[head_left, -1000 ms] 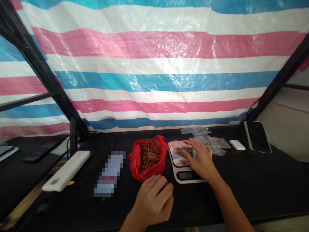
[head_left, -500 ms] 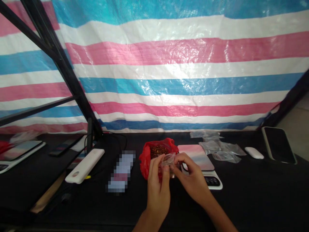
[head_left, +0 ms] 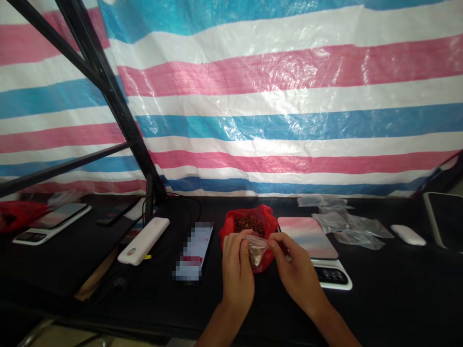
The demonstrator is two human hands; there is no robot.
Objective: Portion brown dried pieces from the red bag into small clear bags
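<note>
Between my two hands hangs a small clear plastic bag with something brownish in its lower part. My left hand pinches its upper left edge. At the upper right edge, my right hand grips it between thumb and fingers. Just behind the small bag stands an open red plastic bag, partly hidden by my hands. Small reddish-brown dried pieces fill its inside. A white kitchen scale with a pink and grey-blue top plate lies beyond my right hand.
Several flat clear bags lie at the back right, beside a white mouse-shaped object and a dark-screened device. Left of my hands are a phone and a white power bank. A black metal frame rises at left.
The view has swung left, so the table things sit further right. The small bag now hangs upright with its brownish contents showing; before, its top was crumpled between my fingers.
</note>
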